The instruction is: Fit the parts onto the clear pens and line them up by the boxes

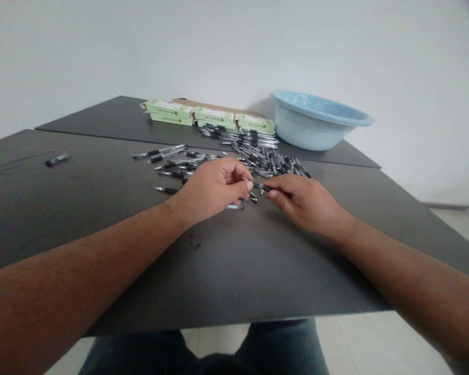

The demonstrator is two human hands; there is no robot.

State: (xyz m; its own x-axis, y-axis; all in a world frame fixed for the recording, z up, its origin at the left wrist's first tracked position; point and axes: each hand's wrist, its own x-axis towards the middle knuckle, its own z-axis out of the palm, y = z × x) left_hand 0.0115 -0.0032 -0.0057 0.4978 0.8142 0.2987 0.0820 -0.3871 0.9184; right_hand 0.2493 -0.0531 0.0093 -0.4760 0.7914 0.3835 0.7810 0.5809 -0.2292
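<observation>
ok so our right hand (308,205) has a black-gripped pen (261,186) clamped; our left hand (213,187) pinches its other end; pen pile (254,148) just beyond our grip; blue plastic basin (312,127) behind, rightward

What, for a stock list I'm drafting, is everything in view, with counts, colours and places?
Held pen: one, black and clear, between the hands
Loose pens: many, too heaped to count, clear with black grips, mid-table
Boxes: three stacks, exact number unclear, pale green and white, behind pens
Basin: one, light blue, back right
Flat piece: one, brown, behind boxes
Blurred small item: one, black and clear, table's left
Table surface: dark grey, with a seam, beneath everything
Wall: white, behind
Floor: pale, below
Trousers: dark, bottom centre
Left hand: one, bare, at pen's tip
Right hand: one, bare, gripping pen
</observation>
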